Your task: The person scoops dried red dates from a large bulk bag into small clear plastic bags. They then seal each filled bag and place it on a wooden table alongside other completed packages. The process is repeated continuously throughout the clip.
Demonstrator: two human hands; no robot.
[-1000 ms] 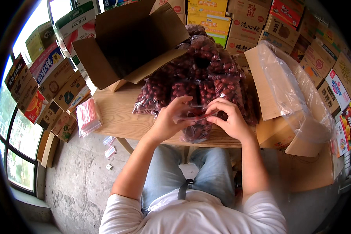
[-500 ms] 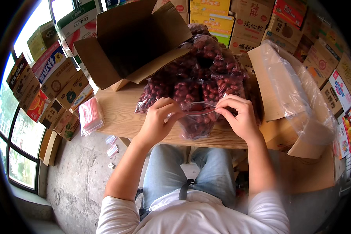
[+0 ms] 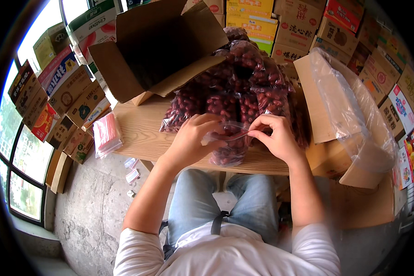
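A clear zip bag of red dates (image 3: 228,154) stands at the table's near edge, between my two hands. My right hand (image 3: 272,133) pinches the right end of the bag's mouth between thumb and fingertips. At the left side of the mouth, my left hand (image 3: 194,137) curls round the plastic, thumb below and fingers above; its fingertips are partly hidden. The dates sit low in the bag, under the loose clear top. Just beyond lies a heap of filled bags of red dates (image 3: 223,105).
An open cardboard box (image 3: 117,69) lies tilted at the back left of the wooden table (image 3: 140,122). A stack of pink-striped empty bags (image 3: 106,133) lies at its left edge. At right stands a carton with a plastic liner (image 3: 349,106). Stacked cartons (image 3: 296,27) line the back.
My left hand has moved right and opened its pinch into a looser curl round the bag. The right hand has shifted slightly left, and the bag's mouth has slackened.
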